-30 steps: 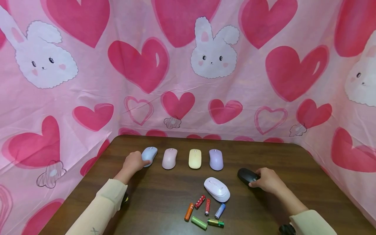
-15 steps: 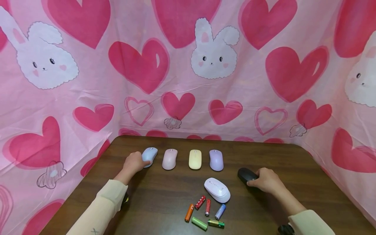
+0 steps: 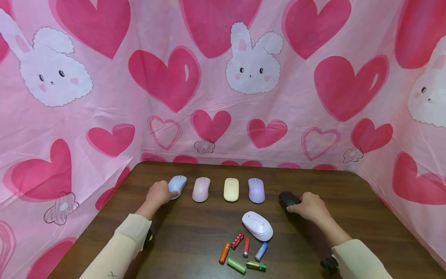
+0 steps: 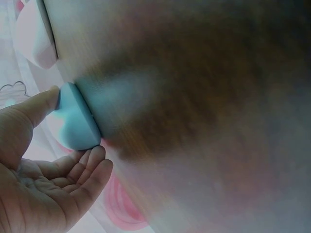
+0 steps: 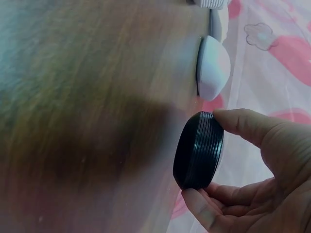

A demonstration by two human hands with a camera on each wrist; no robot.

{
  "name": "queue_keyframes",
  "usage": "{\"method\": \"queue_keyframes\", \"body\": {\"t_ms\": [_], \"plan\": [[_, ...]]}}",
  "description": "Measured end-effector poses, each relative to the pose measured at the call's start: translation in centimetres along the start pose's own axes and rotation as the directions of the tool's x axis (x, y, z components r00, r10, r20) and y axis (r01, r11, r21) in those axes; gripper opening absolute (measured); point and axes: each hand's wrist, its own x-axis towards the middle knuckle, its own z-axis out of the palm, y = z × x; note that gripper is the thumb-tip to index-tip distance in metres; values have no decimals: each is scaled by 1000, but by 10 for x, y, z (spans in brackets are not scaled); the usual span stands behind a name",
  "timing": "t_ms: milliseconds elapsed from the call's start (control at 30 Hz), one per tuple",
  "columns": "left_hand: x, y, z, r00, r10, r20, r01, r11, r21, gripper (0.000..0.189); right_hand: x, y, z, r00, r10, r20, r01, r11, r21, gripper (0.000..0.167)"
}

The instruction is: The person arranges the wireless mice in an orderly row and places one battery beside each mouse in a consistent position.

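A pale blue computer mouse (image 3: 177, 185) lies flat on the dark wooden table (image 3: 195, 228), at the left end of a row of pastel mice, nose pointing toward the back. The left hand (image 3: 157, 195) pinches its near end, thumb on one flank and fingers on the other. A black mouse (image 3: 288, 199) lies flat off the right end of that row, angled slightly, and the right hand (image 3: 310, 208) grips its sides between thumb and fingers.

Makeshift home setup: bunny-heart sheet (image 3: 223, 97) curtaining wooden table (image 3: 209, 224).
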Motion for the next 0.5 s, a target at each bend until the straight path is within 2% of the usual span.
{"method": "queue_keyframes", "body": {"t_ms": [300, 500], "plan": [[2, -2, 2, 1000, -4, -1, 4, 1000, -4, 54, 13, -9, 5, 1000, 21, -23, -21, 999, 29, 49], [2, -2, 3, 1000, -12, 1, 12, 1000, 4, 55, 21, -15, 7, 998, 55, -15, -55, 998, 44, 54]]}}
